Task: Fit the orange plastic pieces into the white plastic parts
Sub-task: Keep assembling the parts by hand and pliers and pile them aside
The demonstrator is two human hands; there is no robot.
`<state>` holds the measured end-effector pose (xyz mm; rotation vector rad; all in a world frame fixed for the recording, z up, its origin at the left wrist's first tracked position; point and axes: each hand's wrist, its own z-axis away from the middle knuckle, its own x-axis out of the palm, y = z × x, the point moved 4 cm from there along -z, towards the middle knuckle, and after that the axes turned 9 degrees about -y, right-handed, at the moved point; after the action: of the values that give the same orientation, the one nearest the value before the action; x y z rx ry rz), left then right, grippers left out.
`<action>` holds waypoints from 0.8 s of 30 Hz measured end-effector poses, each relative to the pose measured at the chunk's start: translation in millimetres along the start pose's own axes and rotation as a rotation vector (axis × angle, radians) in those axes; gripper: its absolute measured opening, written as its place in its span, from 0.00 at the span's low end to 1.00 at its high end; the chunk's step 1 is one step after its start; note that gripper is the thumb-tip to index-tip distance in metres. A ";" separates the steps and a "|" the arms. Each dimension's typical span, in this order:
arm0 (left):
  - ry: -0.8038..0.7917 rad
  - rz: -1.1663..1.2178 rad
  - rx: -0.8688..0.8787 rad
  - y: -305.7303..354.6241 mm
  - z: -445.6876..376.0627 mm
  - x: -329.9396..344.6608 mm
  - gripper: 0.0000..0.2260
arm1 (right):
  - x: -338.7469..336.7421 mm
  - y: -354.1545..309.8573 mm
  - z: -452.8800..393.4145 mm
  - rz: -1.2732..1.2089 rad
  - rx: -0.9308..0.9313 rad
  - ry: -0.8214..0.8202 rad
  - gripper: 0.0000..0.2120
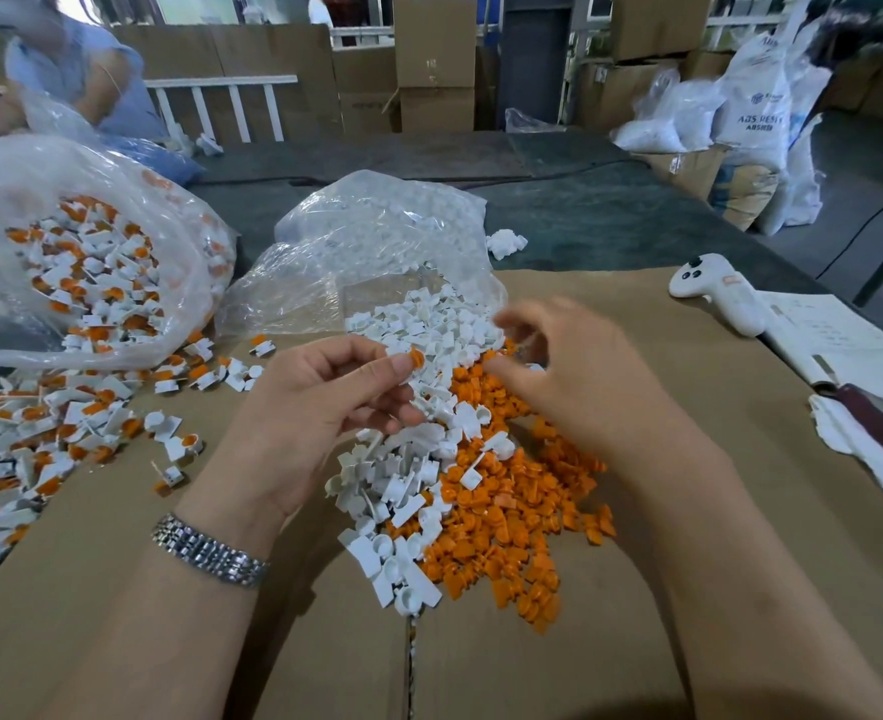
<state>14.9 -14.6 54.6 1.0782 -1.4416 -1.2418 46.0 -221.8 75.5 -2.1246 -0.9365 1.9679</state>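
Observation:
My left hand (pixel 325 402) pinches a small white part with an orange piece (pixel 412 360) fitted in it, held above the heap. A pile of loose white parts (pixel 408 459) runs down the cardboard, with a pile of orange pieces (pixel 512 517) beside it on the right. My right hand (pixel 559 366) hovers blurred over the top of both piles, fingers loosely curled, nothing visibly held. Fitted white-and-orange parts (pixel 65 423) lie scattered at the left.
A clear bag (pixel 91 262) of fitted parts lies at the left; another clear bag (pixel 377 236) of white parts lies behind the piles. A white controller (pixel 715 293), papers (pixel 834 345) and a dark red object (pixel 881 428) lie at the right. A person (pixel 76 70) sits far left.

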 end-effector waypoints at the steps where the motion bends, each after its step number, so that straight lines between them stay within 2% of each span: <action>1: 0.004 0.015 0.004 0.7 0.2 -0.5 0.10 | -1.1 16.6 -1.2 0.079 0.133 -0.033 0.19; 3: 0.001 0.035 0.009 1.6 1.0 -1.5 0.10 | 1.2 44.8 -0.9 0.179 0.360 -0.180 0.22; 6: 0.003 0.046 0.005 1.4 1.8 -2.2 0.10 | 8.5 58.9 -0.3 0.199 0.445 -0.322 0.20; 10: -0.001 0.057 0.007 0.9 1.2 -1.8 0.11 | 8.5 55.9 -2.0 0.193 0.414 -0.284 0.14; 13: 0.005 0.082 0.011 0.6 0.7 -2.3 0.11 | 1.8 51.2 1.0 0.038 0.418 -0.244 0.11; 17: 0.015 0.129 0.012 -0.4 0.2 -0.7 0.10 | -17.9 32.7 6.2 -0.246 0.321 -0.150 0.06; 19: 0.024 0.141 0.024 -0.4 -0.6 -0.3 0.10 | -19.8 17.0 10.8 -0.459 0.254 -0.251 0.03; 21: 0.037 0.144 0.045 0.0 -0.8 -0.7 0.10 | -15.1 0.5 16.2 -0.602 0.177 -0.406 0.06; 24: 0.053 0.138 0.066 -0.4 -0.7 -1.5 0.09 | -6.4 -17.6 22.8 -0.580 0.118 -0.515 0.12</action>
<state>15.9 -13.3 54.2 1.0301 -1.4988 -1.0675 18.5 -218.3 85.7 -1.1028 -1.2819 2.1793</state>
